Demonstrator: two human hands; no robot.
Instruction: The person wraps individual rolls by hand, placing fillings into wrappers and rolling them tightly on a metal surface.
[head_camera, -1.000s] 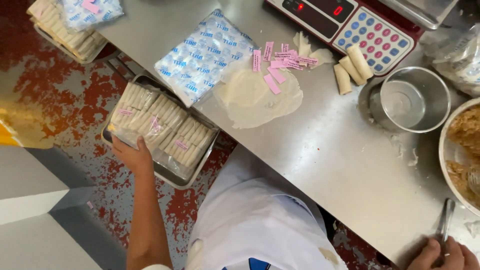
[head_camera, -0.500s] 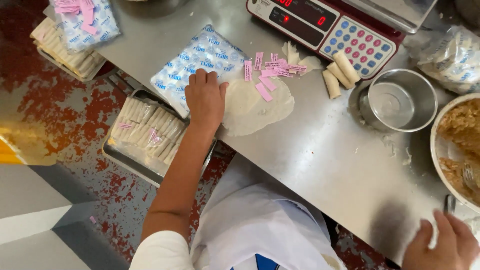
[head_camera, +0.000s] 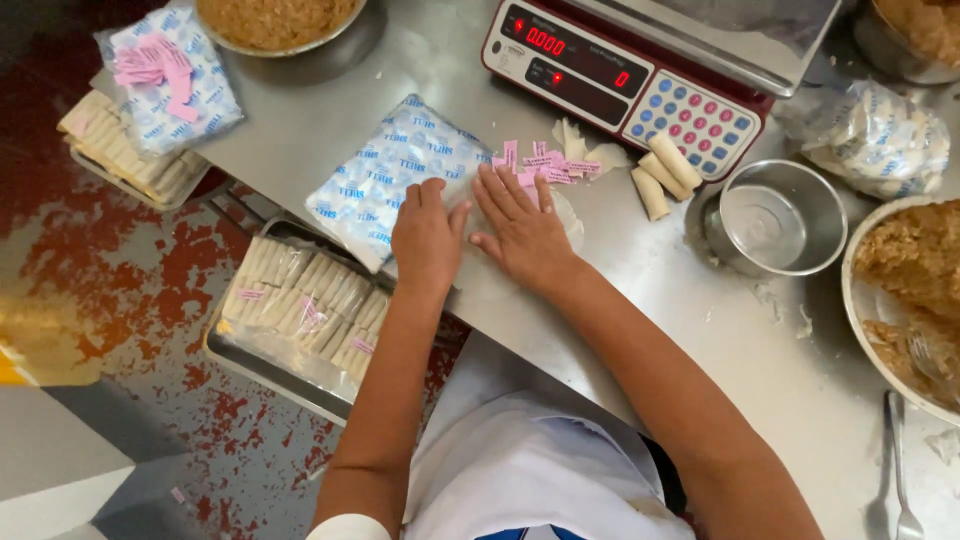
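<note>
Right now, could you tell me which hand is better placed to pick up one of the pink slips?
Probably the right hand: its fingertips already lie against the pink slips, while the left hand rests beside the blue-printed packet.

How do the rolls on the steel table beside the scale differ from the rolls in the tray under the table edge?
The loose rolls are only about three, bare, lying on the table beside the scale. The rolls in the tray are many, packed side by side in rows, with small pink slips among them, and appear covered by clear film. Both kinds are pale, thin cylinders.
</note>
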